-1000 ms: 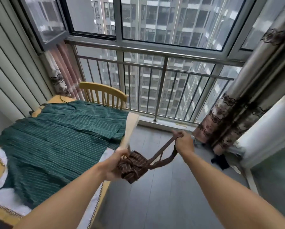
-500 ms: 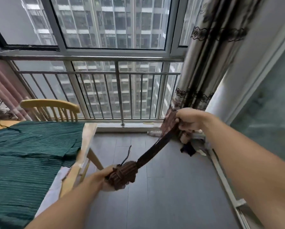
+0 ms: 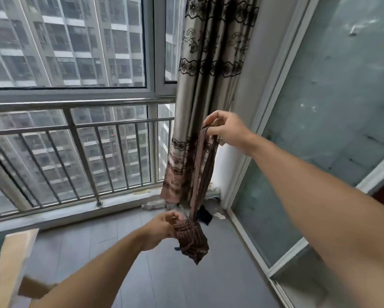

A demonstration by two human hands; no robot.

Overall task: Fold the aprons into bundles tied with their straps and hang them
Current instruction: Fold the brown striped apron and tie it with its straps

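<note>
Our right hand [image 3: 227, 130] pinches the strap loop [image 3: 205, 165] high so the brown apron bundle [image 3: 192, 240] hangs free, while our left hand [image 3: 162, 227] grips it, probably steadying it for hanging.

Two bare forearms were visible, ending in the left hand [image 3: 158, 227] and the right hand [image 3: 227, 130]. No sleeve covered either arm within view. No glove, ring, watch or wristband appeared on either hand or wrist.

Soft daylight through the window [image 3: 64, 41]; wide-angle bending, blurred lower-left edge
</note>
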